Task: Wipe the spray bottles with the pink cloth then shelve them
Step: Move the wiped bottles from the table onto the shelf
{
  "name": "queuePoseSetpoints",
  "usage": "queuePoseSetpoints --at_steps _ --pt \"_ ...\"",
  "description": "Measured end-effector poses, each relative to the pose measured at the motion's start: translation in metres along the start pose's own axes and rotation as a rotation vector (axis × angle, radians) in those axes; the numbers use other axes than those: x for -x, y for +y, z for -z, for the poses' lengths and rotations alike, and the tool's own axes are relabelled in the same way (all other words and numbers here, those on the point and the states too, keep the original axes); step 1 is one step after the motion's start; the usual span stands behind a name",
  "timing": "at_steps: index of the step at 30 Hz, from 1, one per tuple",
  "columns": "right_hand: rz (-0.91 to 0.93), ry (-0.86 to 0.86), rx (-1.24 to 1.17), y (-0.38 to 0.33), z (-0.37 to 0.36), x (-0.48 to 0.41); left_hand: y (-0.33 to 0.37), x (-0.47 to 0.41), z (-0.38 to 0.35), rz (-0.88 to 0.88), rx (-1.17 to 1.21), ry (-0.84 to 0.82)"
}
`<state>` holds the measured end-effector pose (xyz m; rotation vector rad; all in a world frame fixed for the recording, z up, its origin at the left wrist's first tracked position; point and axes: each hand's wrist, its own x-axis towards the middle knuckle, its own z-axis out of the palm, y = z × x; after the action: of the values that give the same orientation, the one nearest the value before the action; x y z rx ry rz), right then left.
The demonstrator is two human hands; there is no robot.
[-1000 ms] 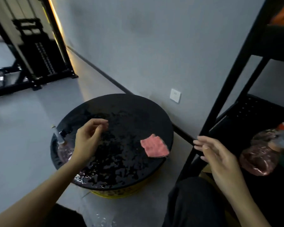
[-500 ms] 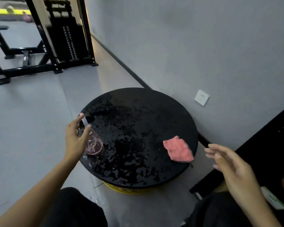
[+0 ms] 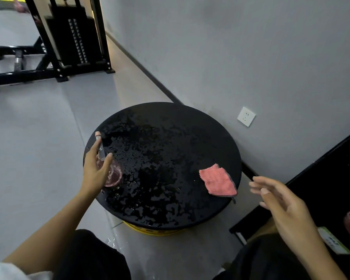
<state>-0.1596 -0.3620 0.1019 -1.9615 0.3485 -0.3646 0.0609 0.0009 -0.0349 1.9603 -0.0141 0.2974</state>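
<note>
Head view: left hand at the bottle, right hand loose in the air by the cloth.

Bottle (image 3: 114, 175) stands on the wet, round black bench (image 3: 170, 126) at its left edge, clear and pinkish, nozzle sticking up past the hand. Left hand (image 3: 95, 170) cups its neck, fingers (image 3: 93, 147) on the far-left side and thumb across the near side; whether they actually clamp it I cannot tell. Pink cloth (image 3: 217, 179) lies flat near the bench's right edge, well apart from the bottle. Right hand (image 3: 281, 201) hovers just right of the cloth, off the bench, its fingers straight and spread, holding nothing. Black shelf (image 3: 331, 168) sits by the wall at far right.
</note>
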Motion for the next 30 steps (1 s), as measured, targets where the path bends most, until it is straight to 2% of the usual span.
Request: queuePoseSetpoints --at_steps 4,7,16,25,30 --pt "0.003 0.006 0.014 0.002 0.001 0.001 -0.001 0.002 0.003 0.037 0.018 -0.049" --pt "0.001 0.001 0.021 0.003 0.001 0.001 -0.005 0.003 0.006 -0.01 -0.042 -0.07" --pt "-0.008 0.0 -0.001 0.005 -0.002 0.0 -0.005 0.007 0.009 -0.02 -0.011 0.004" --pt "0.01 0.019 -0.068 0.004 0.001 0.0 0.069 0.013 -0.019 -0.212 0.062 -0.125" --pt "0.008 0.07 -0.097 0.003 0.022 0.008 0.124 0.031 -0.052 -0.238 0.19 -0.239"
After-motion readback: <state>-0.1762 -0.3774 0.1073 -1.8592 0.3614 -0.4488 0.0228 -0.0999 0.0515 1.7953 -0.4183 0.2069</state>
